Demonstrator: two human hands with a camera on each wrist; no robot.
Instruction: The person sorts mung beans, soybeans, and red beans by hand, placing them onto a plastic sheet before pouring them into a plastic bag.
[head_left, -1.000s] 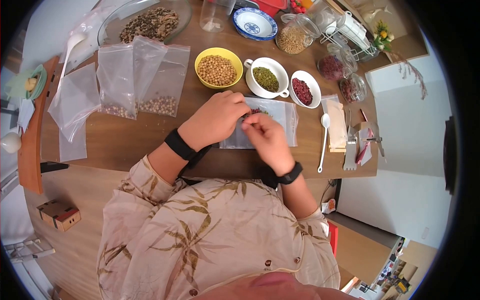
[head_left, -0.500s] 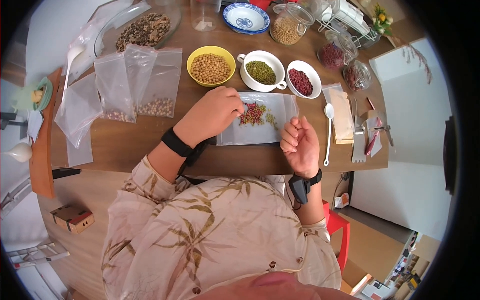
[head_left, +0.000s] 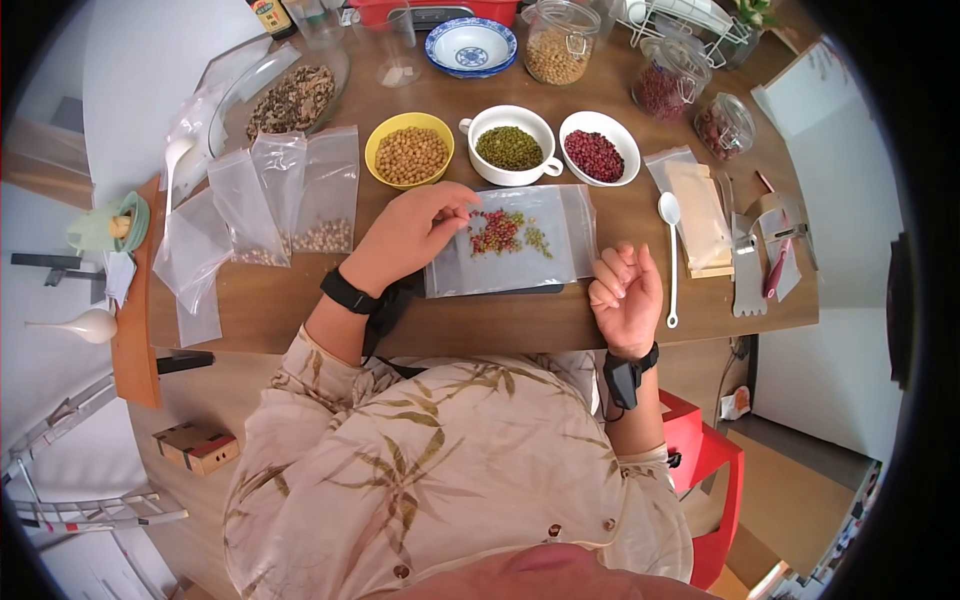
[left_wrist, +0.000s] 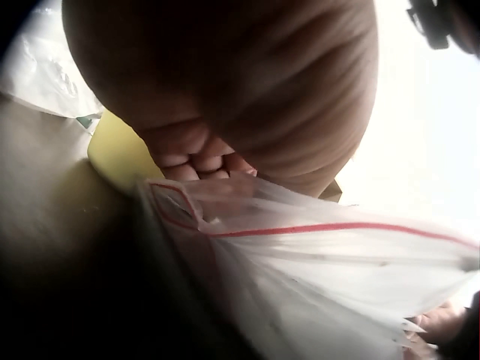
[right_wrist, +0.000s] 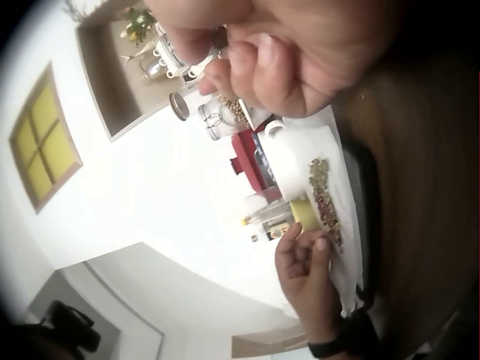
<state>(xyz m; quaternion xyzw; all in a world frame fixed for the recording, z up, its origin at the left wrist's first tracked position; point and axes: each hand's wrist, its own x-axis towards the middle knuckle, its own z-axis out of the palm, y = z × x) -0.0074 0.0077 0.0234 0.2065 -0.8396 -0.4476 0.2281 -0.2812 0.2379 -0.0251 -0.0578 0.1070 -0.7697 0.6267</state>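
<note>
A clear zip bag (head_left: 455, 270) lies flat, with red and green beans (head_left: 497, 232) showing in its middle. At its left part is my left hand (head_left: 405, 235), fingers bent and fingertips beside the beans; no held item shows. Just off the bag's right end, my right hand (head_left: 627, 300) is palm up with loosely curled fingers, nothing visible in it. Behind the bag stand a yellow bowl of chickpeas (head_left: 411, 153), a white two-handled bowl of green beans (head_left: 509, 148) and a white bowl of red beans (head_left: 594, 157). The right wrist view shows both hands apart.
Filled and flat bags (head_left: 325, 190) lie at the left, before a glass dish (head_left: 225, 125). A white spoon (head_left: 672, 262), wooden piece (head_left: 697, 215) and metal tools (head_left: 747, 270) lie right. Glass jars (head_left: 557, 45) and blue-patterned bowls (head_left: 471, 47) stand behind.
My right hand has parted from my left, moved right and turned palm up, uncovering the beans. My left hand has shifted slightly, its thumb now apart from the fingers. The head view has shifted.
</note>
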